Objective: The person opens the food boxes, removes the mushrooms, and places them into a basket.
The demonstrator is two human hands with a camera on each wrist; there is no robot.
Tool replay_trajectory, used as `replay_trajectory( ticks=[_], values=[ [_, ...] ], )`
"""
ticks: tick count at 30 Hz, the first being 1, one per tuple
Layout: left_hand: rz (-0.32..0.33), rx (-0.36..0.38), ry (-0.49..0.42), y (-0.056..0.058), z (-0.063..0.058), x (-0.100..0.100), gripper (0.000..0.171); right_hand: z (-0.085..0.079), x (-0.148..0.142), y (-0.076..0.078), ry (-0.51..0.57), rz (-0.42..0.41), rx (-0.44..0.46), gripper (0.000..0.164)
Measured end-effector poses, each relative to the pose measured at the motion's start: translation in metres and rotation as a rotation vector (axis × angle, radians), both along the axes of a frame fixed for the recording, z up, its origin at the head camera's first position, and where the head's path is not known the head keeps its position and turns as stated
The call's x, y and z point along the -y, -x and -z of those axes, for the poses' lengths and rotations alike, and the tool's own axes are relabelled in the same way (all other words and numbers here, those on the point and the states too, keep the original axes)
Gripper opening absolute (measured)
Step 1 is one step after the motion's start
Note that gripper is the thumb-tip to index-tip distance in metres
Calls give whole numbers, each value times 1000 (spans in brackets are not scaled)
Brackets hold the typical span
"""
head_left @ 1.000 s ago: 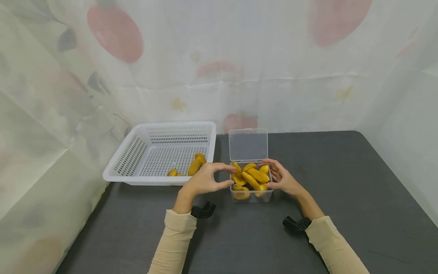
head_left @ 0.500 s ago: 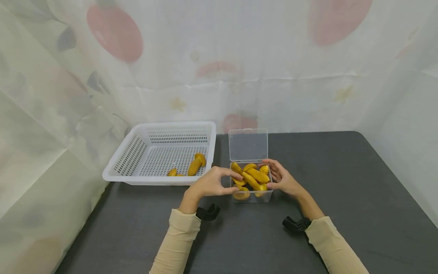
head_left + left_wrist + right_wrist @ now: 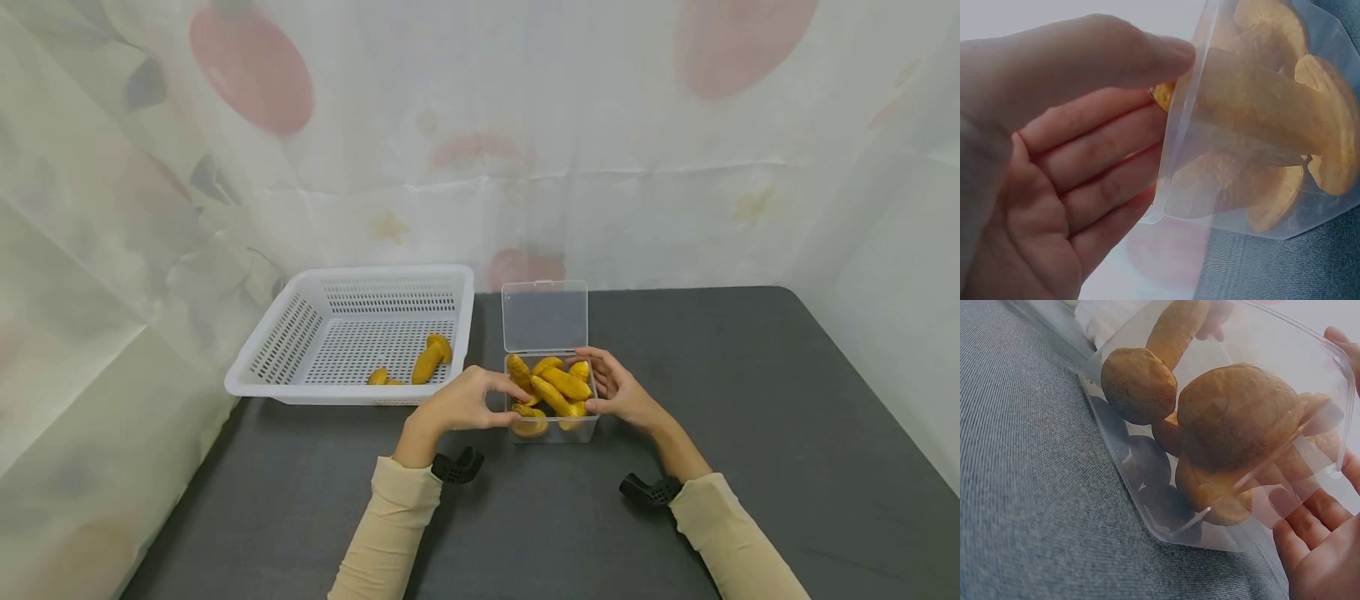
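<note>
Yellow-brown mushrooms (image 3: 552, 397) fill a clear plastic box (image 3: 555, 432), whose hinged lid (image 3: 545, 317) stands raised at the back. My left hand (image 3: 468, 402) reaches over the box's left rim. In the left wrist view its fingers (image 3: 1100, 147) look fairly straight and their tips are hidden behind the wall; the thumb lies at the rim beside a mushroom end (image 3: 1161, 95). My right hand (image 3: 626, 398) holds the box from the right, thumb near the front corner and fingers along the side. Through the plastic, the right wrist view shows mushroom caps (image 3: 1238, 419) and fingers (image 3: 1310, 515) against the wall.
A white perforated basket (image 3: 255, 385) stands to the left of the box, with a few mushrooms (image 3: 429, 360) at its right and front. Both rest on a dark grey table (image 3: 712, 400). A printed curtain (image 3: 600, 125) hangs behind the table.
My left hand has moved slightly right, over the box's left rim and in among the mushrooms. My right hand, the box and the basket have stayed in place.
</note>
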State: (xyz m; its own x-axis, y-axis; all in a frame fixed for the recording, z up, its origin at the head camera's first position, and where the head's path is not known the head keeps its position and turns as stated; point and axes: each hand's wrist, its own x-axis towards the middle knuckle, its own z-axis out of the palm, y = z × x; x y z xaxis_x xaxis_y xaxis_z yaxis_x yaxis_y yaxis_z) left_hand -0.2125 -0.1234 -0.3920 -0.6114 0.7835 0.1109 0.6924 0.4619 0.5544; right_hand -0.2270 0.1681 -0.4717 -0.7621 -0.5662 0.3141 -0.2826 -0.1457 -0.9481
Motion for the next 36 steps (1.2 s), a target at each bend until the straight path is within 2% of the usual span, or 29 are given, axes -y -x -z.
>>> replay_trajectory(
  ticks=[8,13,17,21,25,31,36],
  values=[
    [13,-20,-5,-1,-3,-1,25,-1,0,1,-9,1,-12,73],
    [11,-60,-3,0,-2,-3,24,-2,0,1,-20,13,-14,74],
    [1,-87,-48,1,-1,-4,22,-2,1,1,-17,12,-13,73],
    [-22,-84,-92,1,-1,-3,22,-2,0,1,-11,7,-17,73],
    [-47,-72,-111,0,-2,-3,23,-1,0,1,4,-1,-23,73],
    [-61,-85,-164,-1,-5,-2,23,1,-1,1,-2,7,-7,72],
    [-81,-97,-173,-4,-8,1,24,2,-1,1,9,-5,1,72]
  ],
)
